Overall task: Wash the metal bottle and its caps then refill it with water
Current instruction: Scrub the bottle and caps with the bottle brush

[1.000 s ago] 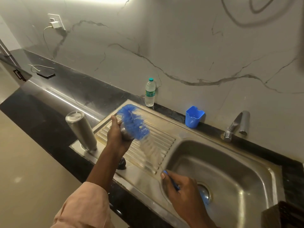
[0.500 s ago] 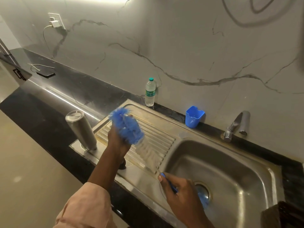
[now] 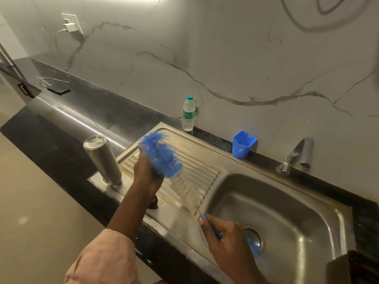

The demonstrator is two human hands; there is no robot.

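Left hand [image 3: 146, 175] grips what looks like a cap, mostly hidden, over the drainboard so runoff drains; right hand [image 3: 227, 236] pinches the bottle brush [image 3: 162, 156] handle, bristles scrubbing it. Metal bottle [image 3: 102, 159] stands inverted at the sink [image 3: 207, 160] corner, likely draining, beside the worktop [image 3: 61, 140].

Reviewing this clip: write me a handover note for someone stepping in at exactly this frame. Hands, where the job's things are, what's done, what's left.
Left hand holds a small item, likely a cap, mostly hidden by the blue bristles.
Right hand grips the bottle brush by its blue handle, bristle head against the left hand's item.
Metal bottle stands inverted at the drainboard's left corner, untouched.
A small dark item, possibly another cap, lies at the drainboard's front edge.
Tap shows no water running.
Done: cannot confirm the bottle's washing. Left: finish scrubbing, rinse, refill the bottle, cap it.
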